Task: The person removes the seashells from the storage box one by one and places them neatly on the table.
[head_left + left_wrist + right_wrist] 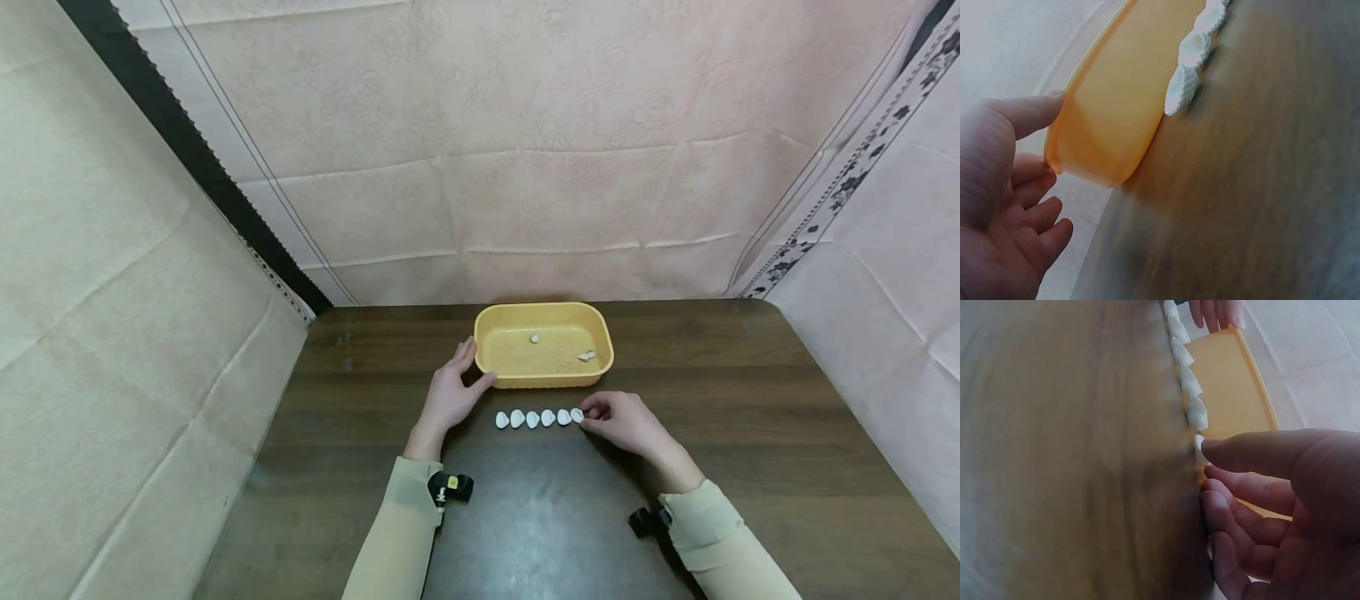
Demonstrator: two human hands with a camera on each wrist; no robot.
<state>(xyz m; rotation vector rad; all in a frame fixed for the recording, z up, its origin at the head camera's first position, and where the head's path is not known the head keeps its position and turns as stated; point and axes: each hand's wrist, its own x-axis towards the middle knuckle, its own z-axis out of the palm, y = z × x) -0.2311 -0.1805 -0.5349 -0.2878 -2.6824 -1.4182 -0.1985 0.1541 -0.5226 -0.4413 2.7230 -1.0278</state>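
Several white, ridged shell-like pieces (532, 419) form a left-to-right row on the brown table. At its right end my right hand (626, 425) pinches the last piece (1199, 449) between thumb and fingertips, close beside its neighbour (1196, 412). Behind the row stands a yellow tray (543, 381), holding a small round white piece (534, 338) and some white bits (587, 355) at its right side. My left hand (450, 392) grips the tray's front left corner; in the left wrist view the thumb and a finger of this hand (1007, 181) touch the rim.
Pale patterned cloth (540, 200) hangs behind the table (360, 492), with more cloth at left (150, 275) and right (892, 275). Each wrist wears a small black camera, the left one (452, 486) near the table's middle.
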